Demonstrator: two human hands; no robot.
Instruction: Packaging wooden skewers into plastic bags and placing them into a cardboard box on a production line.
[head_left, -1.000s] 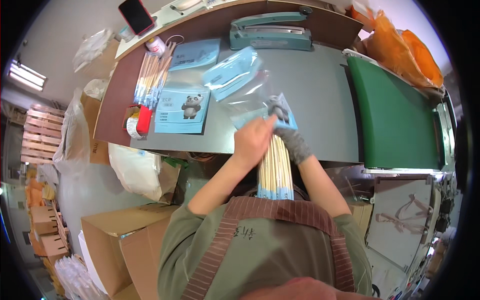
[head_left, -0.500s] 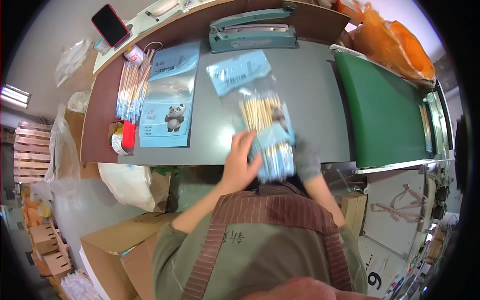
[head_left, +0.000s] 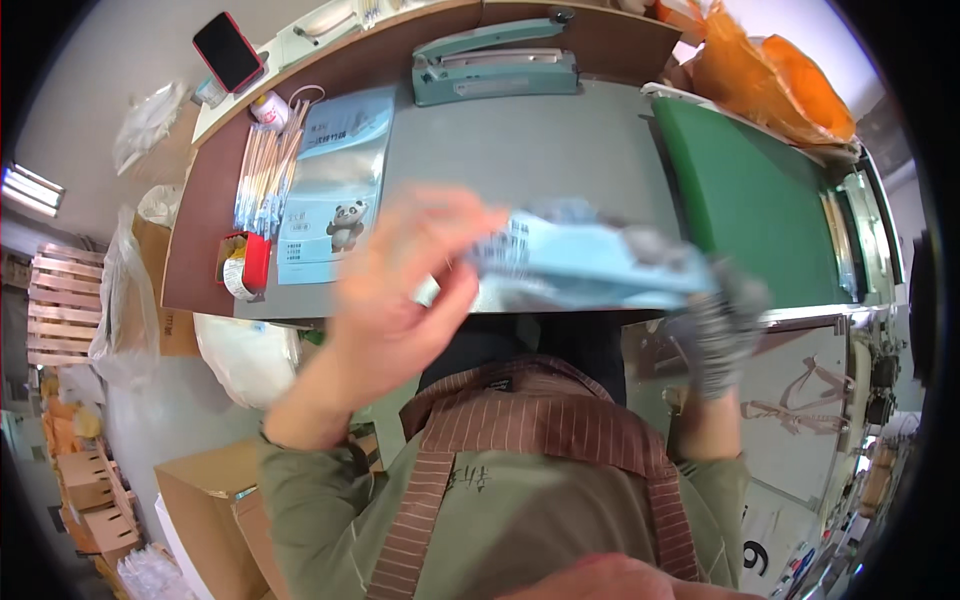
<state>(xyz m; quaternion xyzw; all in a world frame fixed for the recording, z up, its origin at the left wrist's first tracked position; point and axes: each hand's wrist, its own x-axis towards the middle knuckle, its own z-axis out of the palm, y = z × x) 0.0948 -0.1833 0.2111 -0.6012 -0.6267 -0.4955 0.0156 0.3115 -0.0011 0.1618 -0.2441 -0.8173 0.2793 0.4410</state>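
A blue and clear bag of chopsticks (head_left: 590, 260) is held up sideways in front of me, above the near edge of the grey table (head_left: 520, 160). Bare fingers of my left hand (head_left: 385, 300) close on its left end. At the other end, my right hand (head_left: 722, 330), in a grey striped glove, grips the bag. Motion blurs both hands and the bag, and the chopsticks inside are hard to see from this side. Beyond my left hand lie flat blue panda-printed bags (head_left: 338, 150), with several individually wrapped chopsticks (head_left: 268, 170) beside them.
A teal heat sealer (head_left: 495, 78) stands at the table's back. On the right lies a green board (head_left: 750, 190), with an orange bag (head_left: 775, 90) behind it. A small red box (head_left: 258, 265) sits at the left, and a phone (head_left: 228, 52) leans on the shelf.
The bag has been lifted off the table and turned from upright to sideways. My left hand moved left to one end, and my gloved right hand moved right to the other.
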